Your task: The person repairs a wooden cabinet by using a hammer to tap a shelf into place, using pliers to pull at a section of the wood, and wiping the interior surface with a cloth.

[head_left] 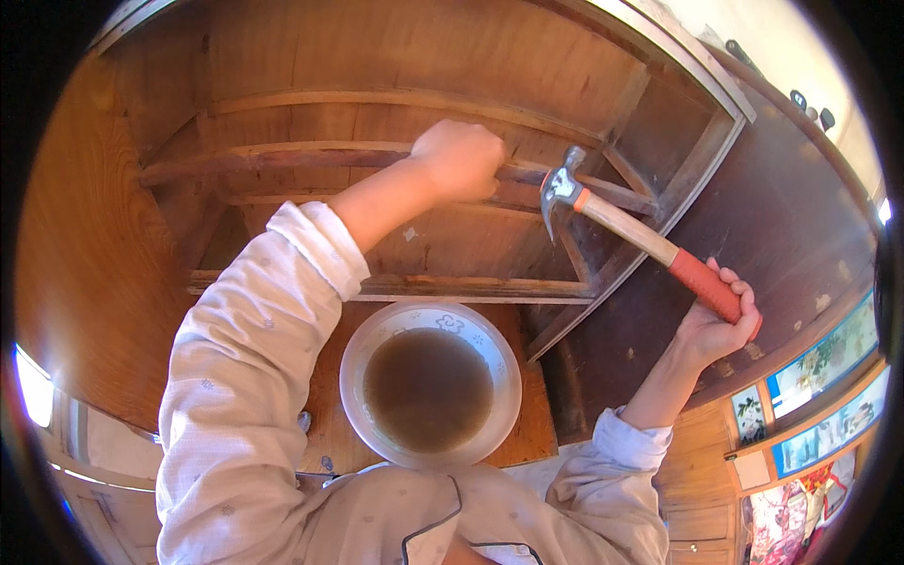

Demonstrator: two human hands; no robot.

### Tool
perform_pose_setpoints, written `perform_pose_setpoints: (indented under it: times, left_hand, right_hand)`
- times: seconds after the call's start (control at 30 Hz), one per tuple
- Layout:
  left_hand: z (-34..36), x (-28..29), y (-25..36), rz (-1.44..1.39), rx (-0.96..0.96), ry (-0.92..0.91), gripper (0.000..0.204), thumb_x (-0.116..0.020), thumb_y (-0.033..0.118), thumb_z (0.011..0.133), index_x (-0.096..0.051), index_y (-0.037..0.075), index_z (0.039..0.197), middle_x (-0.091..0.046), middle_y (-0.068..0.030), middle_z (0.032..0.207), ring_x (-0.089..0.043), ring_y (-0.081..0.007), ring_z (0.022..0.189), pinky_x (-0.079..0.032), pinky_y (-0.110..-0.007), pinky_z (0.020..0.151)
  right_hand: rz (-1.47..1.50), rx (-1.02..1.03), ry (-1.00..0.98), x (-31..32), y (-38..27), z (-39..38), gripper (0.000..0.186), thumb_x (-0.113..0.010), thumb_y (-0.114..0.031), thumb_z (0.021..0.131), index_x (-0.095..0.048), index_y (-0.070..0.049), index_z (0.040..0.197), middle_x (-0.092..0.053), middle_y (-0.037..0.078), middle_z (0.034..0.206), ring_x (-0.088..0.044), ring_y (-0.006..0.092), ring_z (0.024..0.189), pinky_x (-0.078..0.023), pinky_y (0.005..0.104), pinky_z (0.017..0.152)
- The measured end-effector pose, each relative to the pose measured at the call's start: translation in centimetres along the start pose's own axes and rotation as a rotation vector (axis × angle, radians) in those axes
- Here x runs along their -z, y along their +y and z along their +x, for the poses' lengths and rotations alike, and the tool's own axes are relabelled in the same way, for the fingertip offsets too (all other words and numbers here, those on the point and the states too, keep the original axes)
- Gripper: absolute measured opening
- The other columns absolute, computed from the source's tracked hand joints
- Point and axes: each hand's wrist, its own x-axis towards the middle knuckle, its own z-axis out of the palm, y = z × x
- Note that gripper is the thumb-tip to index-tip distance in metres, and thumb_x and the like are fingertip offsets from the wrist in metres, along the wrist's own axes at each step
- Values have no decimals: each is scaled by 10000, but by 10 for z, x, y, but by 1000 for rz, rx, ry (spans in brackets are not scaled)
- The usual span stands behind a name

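My left hand (457,160) is closed at a dark horizontal rail (282,160) inside a brown wooden cabinet frame (405,56); what its fingers hold, if anything, is hidden. In my right hand (720,315) is a claw hammer (631,235), gripped by the red end of its wooden handle. The steel head is raised just right of my left hand, in front of the rail, with the claw pointing downward. Below, between my forearms, a white patterned basin (508,386) holds murky brown liquid and rests on a wooden board.
A dark panel (772,207) runs along the right, past the cabinet's pale edge strip. A plain wooden panel (85,264) fills the left. At lower right are wooden cupboards with picture panels (819,358) and patterned cloth (791,518).
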Motion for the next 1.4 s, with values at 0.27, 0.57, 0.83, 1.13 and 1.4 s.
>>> perform_pose_setpoints:
  times: [0.27,0.57,0.83,1.13,1.4]
  left_hand:
    - [-2,-1,-7,-22,6,15,271,-645,292,778,-682,48,891,-678,-189,864,-654,-360,851,-519,-461,754]
    - [-7,5,-2,-158,-31,104,573,-558,574,845,-669,12,866,-651,-226,756,-636,-398,789,-494,-485,719]
    - [-2,0,-11,-71,-70,115,497,-733,471,735,-663,-3,868,-652,-227,767,-639,-397,765,-506,-462,703]
    - [-2,-2,-13,-195,42,94,438,-794,374,670,-673,-9,847,-663,-222,806,-644,-384,802,-509,-455,727]
    - [-2,9,-4,-219,58,62,415,-779,328,704,-666,-1,930,-681,-196,896,-652,-363,863,-526,-448,771]
  right_hand:
    - [457,-203,-130,6,-36,17,265,-511,-150,858,-392,-134,621,-370,0,548,-380,117,502,-380,275,539]
    - [350,-13,-197,-27,-55,13,292,-493,-153,863,-378,-147,595,-330,-24,506,-317,90,466,-333,263,522]
    - [464,142,-514,-130,-32,28,224,-443,-203,850,-435,-143,634,-418,-15,524,-382,120,470,-355,308,544]
    - [369,154,-615,-179,2,13,214,-446,-185,815,-409,-108,619,-407,26,512,-416,167,457,-419,360,514]
    - [312,174,-670,-187,0,14,220,-448,-193,823,-411,-129,616,-385,11,523,-388,150,508,-377,363,598]
